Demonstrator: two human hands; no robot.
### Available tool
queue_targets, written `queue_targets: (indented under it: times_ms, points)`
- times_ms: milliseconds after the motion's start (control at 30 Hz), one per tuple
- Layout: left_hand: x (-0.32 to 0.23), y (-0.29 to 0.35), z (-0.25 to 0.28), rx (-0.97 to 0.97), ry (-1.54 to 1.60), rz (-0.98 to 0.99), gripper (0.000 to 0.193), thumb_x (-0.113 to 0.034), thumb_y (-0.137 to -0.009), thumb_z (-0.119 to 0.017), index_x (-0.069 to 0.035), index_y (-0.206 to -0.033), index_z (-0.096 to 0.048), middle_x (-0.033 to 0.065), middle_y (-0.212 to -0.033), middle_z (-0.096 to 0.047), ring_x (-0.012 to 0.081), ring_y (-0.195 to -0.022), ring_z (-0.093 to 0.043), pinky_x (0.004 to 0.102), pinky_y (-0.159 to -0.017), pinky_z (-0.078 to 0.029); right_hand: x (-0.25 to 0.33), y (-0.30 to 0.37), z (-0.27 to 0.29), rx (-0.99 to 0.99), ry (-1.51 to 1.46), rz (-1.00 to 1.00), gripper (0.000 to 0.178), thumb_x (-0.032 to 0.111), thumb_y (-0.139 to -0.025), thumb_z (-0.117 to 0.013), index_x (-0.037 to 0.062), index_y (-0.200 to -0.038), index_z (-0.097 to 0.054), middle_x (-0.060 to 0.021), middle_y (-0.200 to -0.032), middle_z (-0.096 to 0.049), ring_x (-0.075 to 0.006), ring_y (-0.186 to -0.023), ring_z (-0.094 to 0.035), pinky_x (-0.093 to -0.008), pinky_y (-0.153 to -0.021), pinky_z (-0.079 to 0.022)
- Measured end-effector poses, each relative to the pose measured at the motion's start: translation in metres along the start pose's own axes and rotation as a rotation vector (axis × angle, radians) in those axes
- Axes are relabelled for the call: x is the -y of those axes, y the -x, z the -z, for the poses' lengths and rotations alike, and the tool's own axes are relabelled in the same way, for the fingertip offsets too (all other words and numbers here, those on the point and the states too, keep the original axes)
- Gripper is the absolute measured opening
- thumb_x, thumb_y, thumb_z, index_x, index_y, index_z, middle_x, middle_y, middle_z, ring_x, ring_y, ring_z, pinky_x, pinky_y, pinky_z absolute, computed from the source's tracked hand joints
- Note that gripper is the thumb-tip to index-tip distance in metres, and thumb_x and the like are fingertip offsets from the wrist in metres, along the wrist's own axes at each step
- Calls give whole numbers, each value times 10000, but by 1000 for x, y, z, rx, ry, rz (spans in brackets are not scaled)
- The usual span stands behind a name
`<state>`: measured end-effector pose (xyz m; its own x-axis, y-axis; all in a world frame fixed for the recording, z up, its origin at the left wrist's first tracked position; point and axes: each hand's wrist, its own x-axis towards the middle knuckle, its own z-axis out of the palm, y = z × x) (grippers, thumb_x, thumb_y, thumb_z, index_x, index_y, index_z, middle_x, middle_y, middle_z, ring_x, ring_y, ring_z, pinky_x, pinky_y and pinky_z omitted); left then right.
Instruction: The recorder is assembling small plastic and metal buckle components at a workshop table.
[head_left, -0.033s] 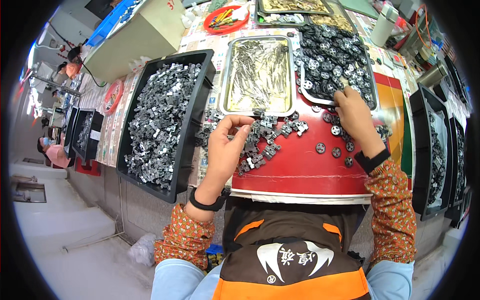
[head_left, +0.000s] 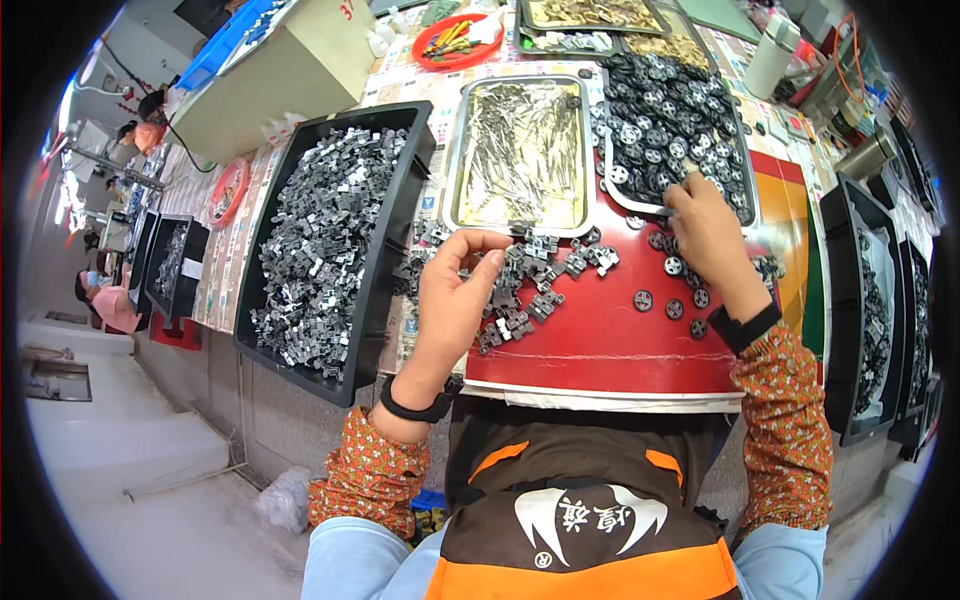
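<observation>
My left hand (head_left: 457, 295) is over a loose pile of small dark grey clip-like parts (head_left: 540, 275). Its thumb and forefinger curve together in a pinch, and what lies between them, if anything, is too small to make out. On the right, my right hand (head_left: 712, 228) reaches to the near rim of a tray (head_left: 632, 207) heaped with small black wheels (head_left: 655, 130) with silvery spokes. Its fingers are bent and closed among the wheels; their tips are partly hidden. Several loose wheels (head_left: 673, 308) lie on the red board (head_left: 600, 350) below that hand.
A metal tray of thin pins (head_left: 525, 150) stands between both hands at the back. To the left is a black bin (head_left: 395, 240) full of grey parts. A red basket (head_left: 455, 58) sits farther back. More black bins (head_left: 845, 300) stand at the right.
</observation>
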<state>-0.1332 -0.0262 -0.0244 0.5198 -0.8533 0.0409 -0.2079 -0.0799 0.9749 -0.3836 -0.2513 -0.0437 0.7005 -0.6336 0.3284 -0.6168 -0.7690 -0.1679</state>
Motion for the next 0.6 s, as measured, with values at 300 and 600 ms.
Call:
queue_targets:
  times_ms: [300,600]
  points:
    - [13,26,-3,17,37,34,126,-52,-987,-662,-18,-1091,-724,11,-976,-670,79,-819,-563,252,-782,-483,105,-85,-55,216,-264,39,131,121,-853,-642,17,-857,-722,-203,-893,-734,-413,-897,-723,-535,-786,-578]
    - [32,34,24,18,-38,88,149,-95,-1021,-648,-23,-1131,-719,2,-1059,-706,57,-909,-590,229,-823,-487,113,-95,-85,237,-86,-50,122,145,-837,-676,31,-856,-717,-207,-870,-733,-427,-872,-717,-524,-788,-563]
